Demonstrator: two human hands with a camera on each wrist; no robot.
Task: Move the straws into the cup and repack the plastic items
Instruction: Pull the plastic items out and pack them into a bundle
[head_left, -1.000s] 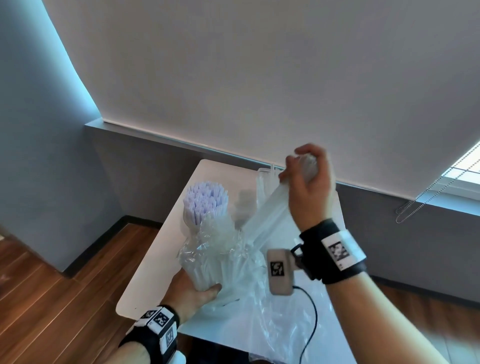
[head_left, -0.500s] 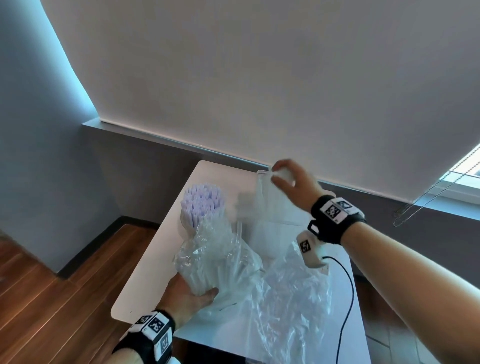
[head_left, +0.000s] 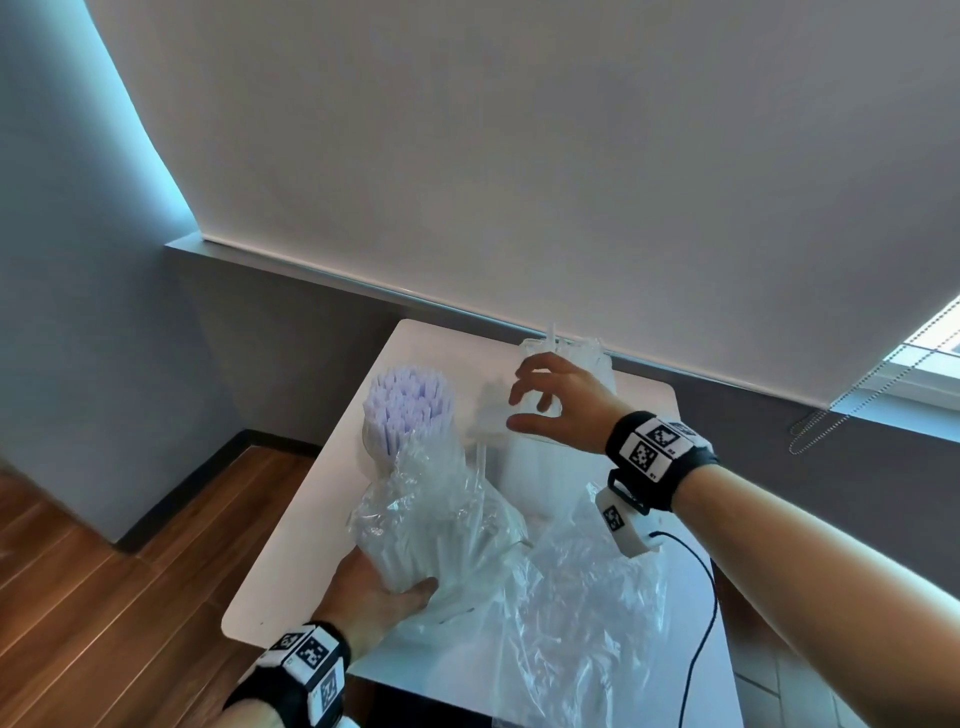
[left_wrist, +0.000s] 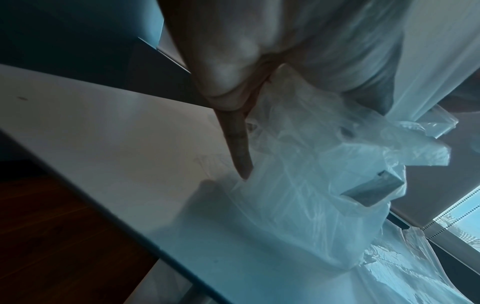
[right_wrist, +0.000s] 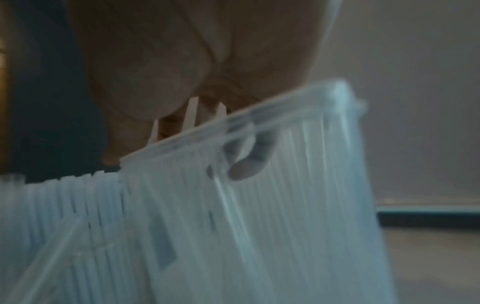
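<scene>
Leftmost, I count one bunch of purple straws (head_left: 408, 402) upright at the white table (head_left: 291, 561)'s left side, and just before it one crinkled bag of clear straws (head_left: 431, 525) that my left hand (head_left: 371, 597) grips from below. Beside that lies one loose plastic bag (head_left: 582, 613), partly hiding the tabletop. Farther right, my right hand (head_left: 558, 402) hovers spread wide, holding nothing, at one clear cup (head_left: 582, 358) stuffed with clear straws; one black cable (head_left: 706, 623) trails off the right edge.
</scene>
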